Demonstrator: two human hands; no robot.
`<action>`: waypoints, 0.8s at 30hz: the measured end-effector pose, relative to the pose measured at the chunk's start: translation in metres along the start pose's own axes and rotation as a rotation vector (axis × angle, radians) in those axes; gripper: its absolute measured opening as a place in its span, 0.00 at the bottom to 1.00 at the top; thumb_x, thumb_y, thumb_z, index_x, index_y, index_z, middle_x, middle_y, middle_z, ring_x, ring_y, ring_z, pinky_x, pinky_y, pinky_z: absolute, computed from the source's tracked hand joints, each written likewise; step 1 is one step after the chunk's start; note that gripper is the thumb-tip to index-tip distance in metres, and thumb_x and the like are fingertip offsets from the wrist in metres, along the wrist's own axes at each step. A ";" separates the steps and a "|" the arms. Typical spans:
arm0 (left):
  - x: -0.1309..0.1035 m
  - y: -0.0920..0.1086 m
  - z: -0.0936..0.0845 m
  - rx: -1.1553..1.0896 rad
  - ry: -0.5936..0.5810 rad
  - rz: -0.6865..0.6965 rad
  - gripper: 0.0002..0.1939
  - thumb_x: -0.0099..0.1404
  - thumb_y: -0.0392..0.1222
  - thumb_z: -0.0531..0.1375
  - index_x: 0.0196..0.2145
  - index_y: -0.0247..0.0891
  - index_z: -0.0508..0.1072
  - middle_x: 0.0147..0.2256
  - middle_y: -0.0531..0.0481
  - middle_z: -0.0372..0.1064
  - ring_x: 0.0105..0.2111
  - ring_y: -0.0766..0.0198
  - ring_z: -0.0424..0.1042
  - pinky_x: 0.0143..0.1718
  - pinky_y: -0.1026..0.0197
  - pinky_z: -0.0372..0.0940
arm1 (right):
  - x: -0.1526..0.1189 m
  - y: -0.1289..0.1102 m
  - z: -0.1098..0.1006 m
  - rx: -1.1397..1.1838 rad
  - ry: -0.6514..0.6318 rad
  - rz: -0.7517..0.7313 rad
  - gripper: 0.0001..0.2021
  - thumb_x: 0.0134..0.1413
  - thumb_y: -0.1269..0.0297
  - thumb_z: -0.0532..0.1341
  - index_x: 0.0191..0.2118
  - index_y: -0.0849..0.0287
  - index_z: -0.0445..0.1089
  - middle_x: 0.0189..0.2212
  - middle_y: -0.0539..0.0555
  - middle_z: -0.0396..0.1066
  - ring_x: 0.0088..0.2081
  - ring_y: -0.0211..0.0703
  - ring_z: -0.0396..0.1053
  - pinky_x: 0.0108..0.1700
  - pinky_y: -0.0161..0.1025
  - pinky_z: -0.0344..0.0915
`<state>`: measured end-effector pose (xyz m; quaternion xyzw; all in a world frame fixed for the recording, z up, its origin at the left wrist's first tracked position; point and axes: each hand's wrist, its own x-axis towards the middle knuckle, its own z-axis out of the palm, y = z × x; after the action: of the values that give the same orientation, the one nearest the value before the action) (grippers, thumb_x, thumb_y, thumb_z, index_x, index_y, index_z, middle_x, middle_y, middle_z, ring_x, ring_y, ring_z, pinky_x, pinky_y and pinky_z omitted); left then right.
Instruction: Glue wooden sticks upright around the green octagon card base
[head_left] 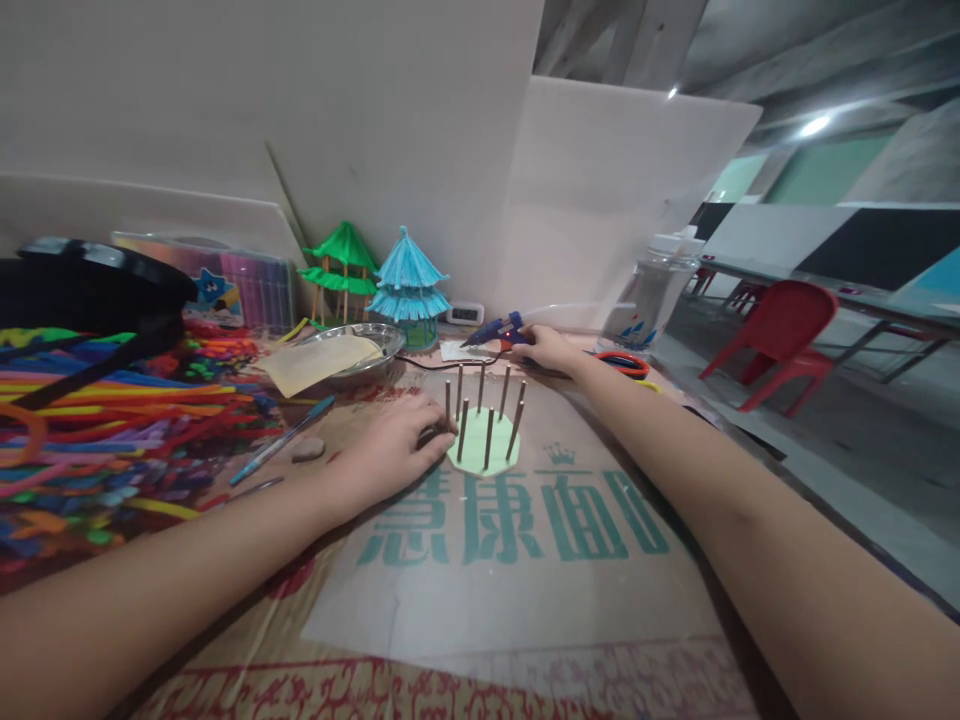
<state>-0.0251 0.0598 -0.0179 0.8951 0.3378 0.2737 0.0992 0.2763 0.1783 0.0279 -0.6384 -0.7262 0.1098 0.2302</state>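
Note:
A pale green disc (483,455) lies on the printed covering, with several thin brown sticks (489,436) standing upright around its edge. My left hand (397,440) rests at the disc's left side, fingers bent and touching its edge; whether anything is between them is hidden. Farther back, my right hand (549,350) has its fingers round the handle of a blue glue gun (495,332), whose nozzle points left. Behind the disc stand a blue two-tiered paper pavilion (409,280) and a green one (343,270).
Colourful pipe cleaners (112,420) cover the left side. A metal dish (375,345) with a yellowish card (322,364), a blue pen (281,440) and a stone (308,450) lie nearer. At the right are a clear bottle (649,290) and red-handled scissors (624,364).

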 end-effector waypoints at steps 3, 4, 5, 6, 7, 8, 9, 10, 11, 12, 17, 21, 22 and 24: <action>0.000 0.001 0.000 -0.002 0.001 0.003 0.09 0.70 0.43 0.57 0.42 0.41 0.77 0.42 0.44 0.74 0.46 0.52 0.71 0.52 0.49 0.65 | 0.001 0.003 0.003 -0.019 0.016 0.008 0.19 0.60 0.62 0.66 0.53 0.67 0.72 0.51 0.66 0.76 0.49 0.51 0.75 0.52 0.42 0.67; 0.000 0.001 -0.001 -0.003 -0.002 0.004 0.10 0.70 0.43 0.57 0.42 0.41 0.77 0.43 0.44 0.74 0.46 0.52 0.71 0.52 0.49 0.65 | 0.003 0.004 0.004 -0.024 0.019 0.009 0.19 0.60 0.62 0.67 0.53 0.67 0.73 0.51 0.65 0.77 0.48 0.50 0.75 0.52 0.41 0.67; 0.000 0.000 -0.001 -0.004 -0.006 0.005 0.10 0.71 0.44 0.56 0.42 0.41 0.77 0.43 0.44 0.74 0.46 0.52 0.71 0.53 0.49 0.65 | 0.004 0.004 0.004 -0.028 0.023 0.012 0.19 0.59 0.63 0.67 0.53 0.66 0.73 0.50 0.65 0.77 0.48 0.49 0.75 0.51 0.40 0.67; 0.000 0.000 -0.001 -0.004 -0.013 0.006 0.10 0.71 0.44 0.56 0.43 0.41 0.77 0.44 0.44 0.74 0.46 0.52 0.71 0.53 0.48 0.65 | 0.004 0.004 0.005 -0.033 0.028 0.016 0.19 0.59 0.63 0.67 0.54 0.66 0.73 0.50 0.64 0.77 0.48 0.48 0.75 0.51 0.39 0.67; 0.000 0.000 -0.001 -0.004 -0.022 0.007 0.11 0.71 0.44 0.55 0.43 0.40 0.76 0.44 0.43 0.74 0.47 0.52 0.70 0.53 0.48 0.64 | 0.004 0.004 0.004 -0.040 0.037 0.022 0.20 0.59 0.63 0.67 0.55 0.66 0.72 0.50 0.64 0.78 0.48 0.48 0.75 0.50 0.39 0.67; 0.000 -0.001 0.000 -0.002 -0.030 0.006 0.11 0.72 0.44 0.55 0.43 0.40 0.76 0.44 0.43 0.73 0.47 0.52 0.70 0.54 0.48 0.64 | 0.004 0.004 0.004 -0.048 0.048 0.030 0.20 0.59 0.63 0.67 0.55 0.66 0.72 0.50 0.64 0.78 0.48 0.48 0.75 0.50 0.38 0.67; 0.000 -0.001 0.000 0.000 -0.039 0.005 0.12 0.72 0.44 0.55 0.43 0.39 0.76 0.45 0.42 0.73 0.48 0.52 0.70 0.54 0.47 0.64 | 0.002 0.004 0.003 -0.057 0.061 0.037 0.20 0.60 0.62 0.67 0.55 0.66 0.72 0.49 0.65 0.78 0.48 0.48 0.75 0.49 0.38 0.67; 0.000 -0.002 0.001 0.002 -0.047 0.004 0.12 0.72 0.45 0.54 0.43 0.39 0.76 0.45 0.42 0.73 0.48 0.52 0.70 0.54 0.47 0.63 | -0.001 0.004 0.001 -0.068 0.075 0.042 0.20 0.60 0.62 0.66 0.55 0.67 0.72 0.49 0.65 0.78 0.48 0.49 0.75 0.48 0.39 0.67; 0.000 -0.003 0.001 0.005 -0.052 0.003 0.12 0.72 0.45 0.54 0.43 0.39 0.76 0.45 0.42 0.73 0.48 0.52 0.70 0.54 0.47 0.63 | -0.005 0.003 -0.001 -0.077 0.090 0.041 0.19 0.60 0.62 0.66 0.54 0.67 0.72 0.48 0.65 0.78 0.47 0.51 0.76 0.48 0.40 0.67; 0.000 -0.004 0.002 0.007 -0.052 0.000 0.12 0.72 0.46 0.54 0.43 0.39 0.76 0.44 0.42 0.73 0.47 0.52 0.70 0.53 0.47 0.63 | -0.011 0.003 -0.003 -0.086 0.103 0.033 0.18 0.61 0.63 0.65 0.53 0.67 0.73 0.47 0.65 0.79 0.46 0.51 0.76 0.47 0.41 0.67; 0.000 -0.002 0.002 0.004 -0.027 -0.009 0.11 0.71 0.45 0.55 0.39 0.38 0.75 0.42 0.43 0.73 0.45 0.52 0.70 0.51 0.48 0.65 | -0.052 0.000 -0.015 -0.106 0.261 -0.077 0.07 0.61 0.66 0.63 0.42 0.62 0.76 0.44 0.63 0.78 0.47 0.54 0.73 0.51 0.44 0.64; 0.001 0.004 -0.003 0.006 -0.033 -0.017 0.10 0.71 0.44 0.55 0.39 0.38 0.74 0.41 0.43 0.73 0.45 0.52 0.70 0.50 0.49 0.65 | -0.100 -0.026 -0.027 -0.050 0.468 -0.149 0.09 0.65 0.62 0.58 0.38 0.61 0.72 0.37 0.59 0.75 0.40 0.49 0.71 0.46 0.43 0.65; 0.001 0.005 -0.003 0.012 -0.035 -0.021 0.10 0.71 0.44 0.55 0.39 0.38 0.74 0.41 0.44 0.73 0.44 0.52 0.70 0.50 0.49 0.65 | -0.114 -0.036 -0.029 0.031 0.532 -0.246 0.09 0.65 0.62 0.58 0.38 0.60 0.72 0.35 0.57 0.75 0.37 0.46 0.69 0.42 0.42 0.65; 0.001 0.005 -0.004 0.024 -0.042 -0.019 0.11 0.71 0.44 0.55 0.38 0.38 0.74 0.40 0.44 0.73 0.44 0.53 0.70 0.50 0.49 0.65 | -0.142 -0.058 -0.033 0.146 0.570 -0.482 0.07 0.64 0.64 0.59 0.42 0.58 0.73 0.34 0.53 0.74 0.32 0.41 0.67 0.37 0.39 0.64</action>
<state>-0.0238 0.0569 -0.0119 0.8986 0.3472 0.2499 0.0979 0.2521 0.0260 0.0558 -0.4361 -0.7527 -0.0779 0.4870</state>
